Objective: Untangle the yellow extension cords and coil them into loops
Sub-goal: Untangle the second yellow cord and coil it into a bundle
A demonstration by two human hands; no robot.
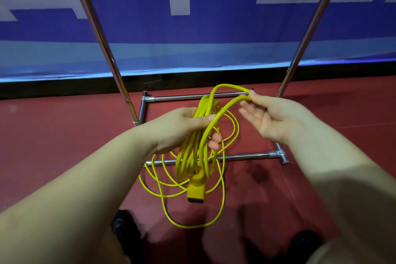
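Observation:
A yellow extension cord (188, 156) hangs in several loops from my left hand (182, 126), which is closed around the top of the bundle. Its yellow socket end (196, 188) dangles at the bottom of the loops. My right hand (267, 115) pinches a bend of the same cord (227, 90) between fingertips, up and to the right of the bundle, with the palm facing me. More loose loops of the cord (192, 223) trail lower over the red floor.
A chrome rack frame stands right ahead: two slanting poles (100, 34) (308, 34) and floor bars (192, 97) (240, 156) under the cord. A blue banner (192, 17) hangs behind. Red floor (53, 135) spreads around; dark shoes (124, 227) show at the bottom.

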